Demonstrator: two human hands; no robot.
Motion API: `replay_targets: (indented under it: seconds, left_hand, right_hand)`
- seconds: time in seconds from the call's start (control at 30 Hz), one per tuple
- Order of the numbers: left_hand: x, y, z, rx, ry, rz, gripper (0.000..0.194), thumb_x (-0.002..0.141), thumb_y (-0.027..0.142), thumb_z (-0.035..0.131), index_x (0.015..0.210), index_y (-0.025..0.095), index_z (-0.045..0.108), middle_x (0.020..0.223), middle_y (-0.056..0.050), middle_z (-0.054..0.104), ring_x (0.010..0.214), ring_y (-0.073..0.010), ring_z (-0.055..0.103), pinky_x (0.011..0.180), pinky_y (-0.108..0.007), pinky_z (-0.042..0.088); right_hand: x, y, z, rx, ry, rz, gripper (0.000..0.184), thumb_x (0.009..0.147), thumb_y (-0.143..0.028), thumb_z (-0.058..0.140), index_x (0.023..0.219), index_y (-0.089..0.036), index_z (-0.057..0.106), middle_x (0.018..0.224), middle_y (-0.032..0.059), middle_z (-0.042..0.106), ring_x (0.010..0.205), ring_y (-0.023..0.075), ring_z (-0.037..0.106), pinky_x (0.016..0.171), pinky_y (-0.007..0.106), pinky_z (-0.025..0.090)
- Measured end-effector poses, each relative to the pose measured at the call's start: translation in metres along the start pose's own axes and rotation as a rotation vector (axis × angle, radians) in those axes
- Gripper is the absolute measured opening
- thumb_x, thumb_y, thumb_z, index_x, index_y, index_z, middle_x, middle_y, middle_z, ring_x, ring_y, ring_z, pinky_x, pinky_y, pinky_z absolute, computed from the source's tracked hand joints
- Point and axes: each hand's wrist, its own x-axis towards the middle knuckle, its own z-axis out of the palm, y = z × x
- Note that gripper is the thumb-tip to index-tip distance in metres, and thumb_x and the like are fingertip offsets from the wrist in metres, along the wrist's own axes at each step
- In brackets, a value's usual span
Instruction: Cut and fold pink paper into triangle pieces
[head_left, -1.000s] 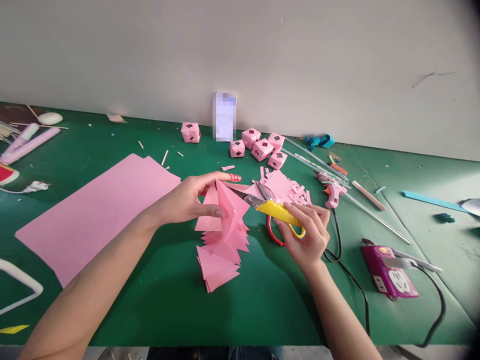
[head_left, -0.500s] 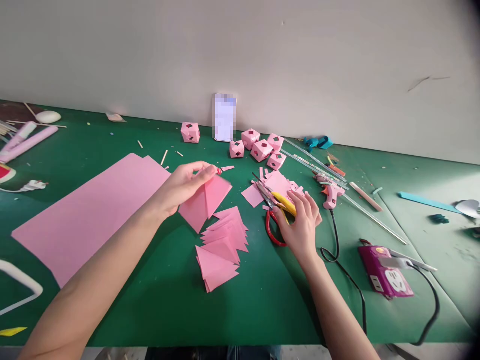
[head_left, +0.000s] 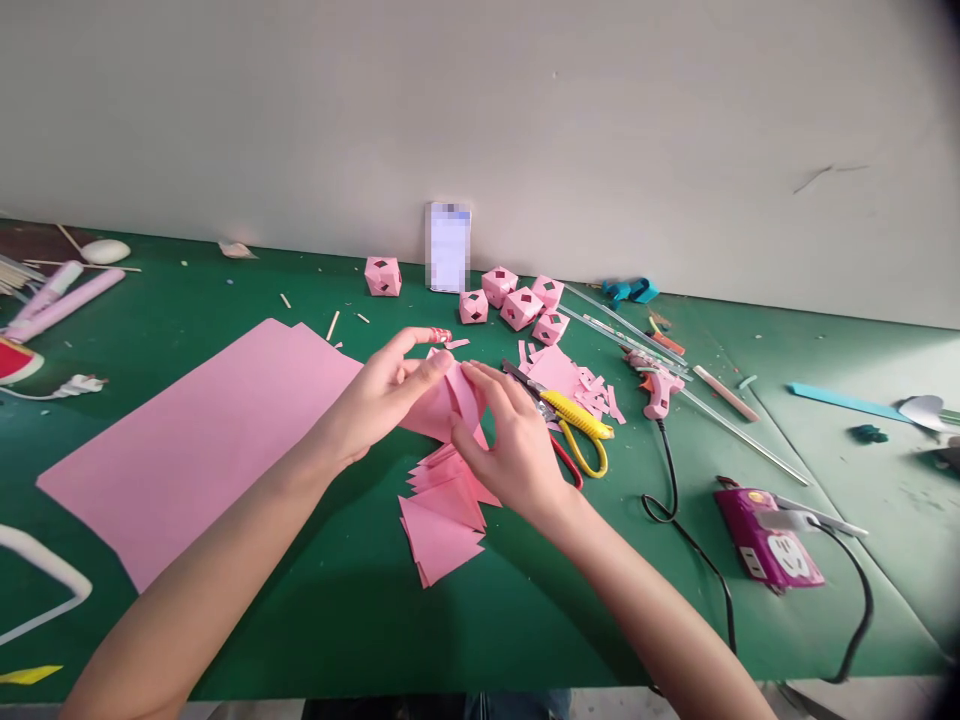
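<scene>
Paper [head_left: 429,412], pink and creased, is held up between two bare hands, below the phone [head_left: 448,250] that leans upright against a grey wall [head_left: 300,120]. The left hand [head_left: 375,400] pinches it between thumb and fingers; its raised index finger has a red patterned covering at the tip. The right hand [head_left: 521,455] touches the paper's right side, fingers fairly straight and thumb bent toward them.

Directly below the held piece, farther from the phone, a loose fan of folded pink pieces [head_left: 442,530] lies on the green table [head_left: 337,610]. Scissors [head_left: 576,412] with yellow and red handles rest below and right of the phone, just beside the right hand. Their blades reach toward a heap of pink scraps [head_left: 555,368].

Five small pink boxes [head_left: 519,308] with diamond-shaped holes cluster to the phone's lower right; a single box [head_left: 383,276] sits on its left. Well to the phone's lower left, large pink sheets [head_left: 217,440] lie flat. Out to its right are clear sticks [head_left: 750,442], a pink glue gun [head_left: 658,390] and blue ribbon [head_left: 641,291]. A purple power socket [head_left: 772,545] lies farthest down on that side, with a plug in it.
</scene>
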Motion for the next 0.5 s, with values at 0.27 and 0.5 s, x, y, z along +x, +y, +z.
replay_targets:
  seconds: [0.27,0.5]
  left_hand:
    - [-0.008,0.019,-0.015,0.085,0.061,0.054,0.056,0.082,0.043,0.086,0.131,0.028,0.065,0.115,-0.005,0.081,0.099,-0.0261,0.079,0.081,-0.033,0.064]
    - [-0.018,0.030,-0.019,0.118,0.037,0.107,0.055,0.084,0.040,0.084,0.134,0.028,0.065,0.107,-0.004,0.083,0.093,-0.0229,0.080,0.080,-0.030,0.064]
  right_hand:
    - [0.032,-0.002,-0.042,0.665,-0.094,0.362,0.029,0.099,-0.043,0.064,0.107,-0.019,0.077,0.097,0.0063,0.082,0.091,0.0227,0.079,0.079,0.034,0.063]
    - [0.033,0.007,-0.049,0.945,-0.170,0.552,0.031,0.088,-0.050,0.080,0.088,-0.020,0.073,0.088,0.0026,0.077,0.068,0.0137,0.074,0.063,0.025,0.060]
